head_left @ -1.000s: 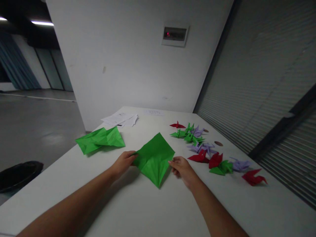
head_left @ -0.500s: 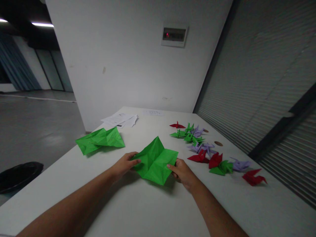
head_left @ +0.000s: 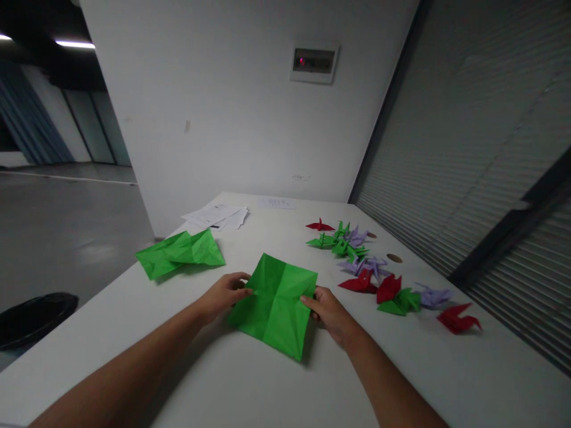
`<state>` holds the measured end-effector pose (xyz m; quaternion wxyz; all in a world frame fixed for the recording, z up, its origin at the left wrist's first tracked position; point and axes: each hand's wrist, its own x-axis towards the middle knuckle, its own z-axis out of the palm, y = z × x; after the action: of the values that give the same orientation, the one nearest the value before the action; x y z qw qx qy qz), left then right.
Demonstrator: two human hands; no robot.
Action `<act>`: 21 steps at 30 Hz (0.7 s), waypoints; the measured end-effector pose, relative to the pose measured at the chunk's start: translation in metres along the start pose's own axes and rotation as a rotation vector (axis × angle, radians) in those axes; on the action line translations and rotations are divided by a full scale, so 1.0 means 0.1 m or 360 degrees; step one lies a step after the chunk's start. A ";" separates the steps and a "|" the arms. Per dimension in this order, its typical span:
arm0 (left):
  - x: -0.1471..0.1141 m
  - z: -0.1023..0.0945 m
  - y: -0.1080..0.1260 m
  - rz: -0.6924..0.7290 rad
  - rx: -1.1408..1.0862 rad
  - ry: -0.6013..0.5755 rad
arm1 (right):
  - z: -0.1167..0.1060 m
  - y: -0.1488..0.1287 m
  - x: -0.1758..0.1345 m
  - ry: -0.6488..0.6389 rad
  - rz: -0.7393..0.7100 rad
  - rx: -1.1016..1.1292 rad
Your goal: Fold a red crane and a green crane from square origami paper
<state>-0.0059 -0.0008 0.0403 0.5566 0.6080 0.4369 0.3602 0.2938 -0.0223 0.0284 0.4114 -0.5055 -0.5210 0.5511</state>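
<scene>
A creased green sheet of paper is held between my two hands just above the white table, spread nearly flat with fold lines crossing at its middle. My left hand pinches its left edge, thumb on top and fingers behind. At the right edge, my right hand grips it the same way, fingertips hidden under the paper. Further left lie more creased green sheets, overlapping. To the right sit several folded paper cranes, among them a red crane, a green crane and a purple crane.
White printed papers lie at the table's far left. The table meets a wall at the back and window blinds on the right. A black-lined bin stands beyond the left edge. Round holes pierce the tabletop.
The green sheet has opened from a puckered, pointed shape into a flatter square and has tilted. Both hands keep hold of its sides in nearly the same place.
</scene>
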 end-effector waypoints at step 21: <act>0.06 0.08 -0.11 0.0046 -0.0445 0.0248 | -0.02 0.02 0.02 -0.0151 -0.0130 -0.0094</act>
<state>0.0019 0.0021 0.0282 0.5950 0.5011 0.4155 0.4714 0.2955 -0.0205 0.0267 0.3933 -0.4691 -0.5762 0.5415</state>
